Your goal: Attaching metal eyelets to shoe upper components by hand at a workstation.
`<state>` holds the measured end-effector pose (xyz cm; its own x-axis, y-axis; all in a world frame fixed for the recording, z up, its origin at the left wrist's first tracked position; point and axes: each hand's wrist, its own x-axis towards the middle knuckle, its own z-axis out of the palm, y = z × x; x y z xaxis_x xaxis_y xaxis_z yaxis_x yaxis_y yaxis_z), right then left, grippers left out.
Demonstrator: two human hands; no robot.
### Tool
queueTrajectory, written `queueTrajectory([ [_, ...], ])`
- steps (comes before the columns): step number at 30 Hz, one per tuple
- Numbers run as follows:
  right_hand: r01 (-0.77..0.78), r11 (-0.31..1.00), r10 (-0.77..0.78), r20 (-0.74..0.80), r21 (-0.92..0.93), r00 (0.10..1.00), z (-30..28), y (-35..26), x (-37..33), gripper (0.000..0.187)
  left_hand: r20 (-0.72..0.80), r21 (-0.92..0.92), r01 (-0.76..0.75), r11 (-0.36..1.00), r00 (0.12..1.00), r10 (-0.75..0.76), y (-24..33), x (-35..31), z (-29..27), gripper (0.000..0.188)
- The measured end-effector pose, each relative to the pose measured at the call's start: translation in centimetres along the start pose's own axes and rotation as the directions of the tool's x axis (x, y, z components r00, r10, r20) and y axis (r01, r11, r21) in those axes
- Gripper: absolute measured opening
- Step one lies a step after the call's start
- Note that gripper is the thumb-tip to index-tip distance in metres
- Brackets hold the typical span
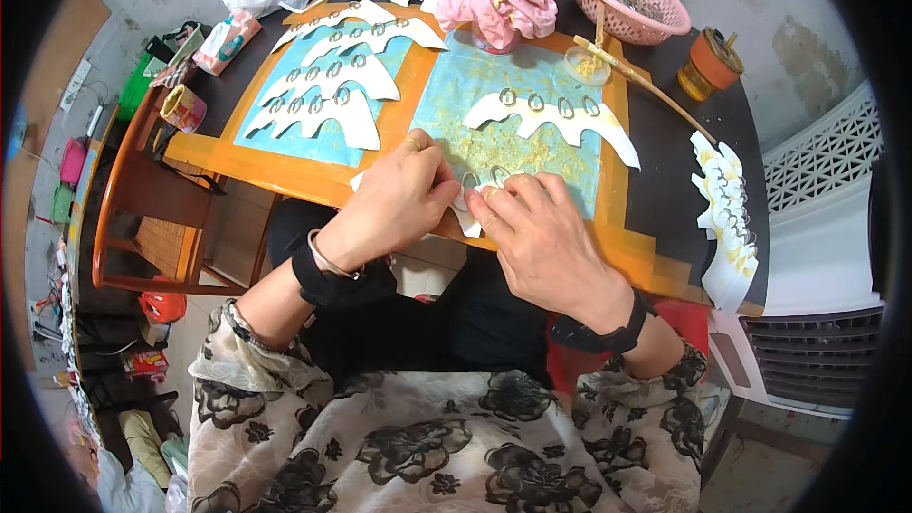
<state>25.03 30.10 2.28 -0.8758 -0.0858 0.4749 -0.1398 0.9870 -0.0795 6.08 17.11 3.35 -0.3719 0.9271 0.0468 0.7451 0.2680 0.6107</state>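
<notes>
At the table's near edge I work on a white scalloped strip (467,218) with metal rings (500,174) along it. My right hand (541,237) is closed on its right part, thumb and fingertips pressed together by the rings. My left hand (399,195) has curled fingers and grips the strip's left part, covering most of it. Beyond my hands, a similar white strip with several metal rings (556,119) lies on the blue-green sheet (446,123). Several more ringed strips (318,114) lie in rows to the left.
A pink cloth bundle (496,5), a pink basket of metal pieces (632,0) and a small dish of yellow paste (586,66) stand at the back. A stick (655,90) lies near an orange-topped jar (710,62). Stacked ringed strips (727,218) sit on the right; a wooden chair (157,199) is left.
</notes>
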Motion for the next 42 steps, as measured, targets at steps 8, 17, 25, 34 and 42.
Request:
queueTrajectory([
  [8, -0.022, 1.000, 0.022, -0.030, -0.020, 0.999, 0.1, 0.1, -0.4, 0.035, -0.077, 0.070, -0.003, 0.998, 0.997, 0.008, 0.9, -0.3, 0.5, 0.017],
  [17, -0.037, 0.999, 0.037, -0.007, -0.018, 0.999, 0.2, 0.1, -0.2, 0.034, -0.165, 0.029, 0.017, 0.999, 0.986, -0.012, 1.3, -0.8, 1.0, 0.022],
  [25, -0.060, 0.992, 0.067, -0.052, 0.114, 0.996, -0.4, 0.3, 0.5, 0.027, -0.265, 0.165, -0.193, 0.967, 0.936, 0.232, 1.2, -1.7, 1.9, 0.026],
  [34, -0.032, 0.995, 0.034, -0.022, 0.092, 0.999, -0.4, 1.4, 0.2, 0.023, -0.298, 0.268, -0.329, 0.905, 0.865, 0.403, -0.3, -1.8, 3.0, 0.029],
  [42, 0.004, 0.997, -0.001, -0.036, 0.072, 0.999, -0.3, 1.8, 0.4, 0.027, -0.310, 0.380, -0.379, 0.844, 0.807, 0.502, -1.4, -4.2, 3.0, 0.037],
])
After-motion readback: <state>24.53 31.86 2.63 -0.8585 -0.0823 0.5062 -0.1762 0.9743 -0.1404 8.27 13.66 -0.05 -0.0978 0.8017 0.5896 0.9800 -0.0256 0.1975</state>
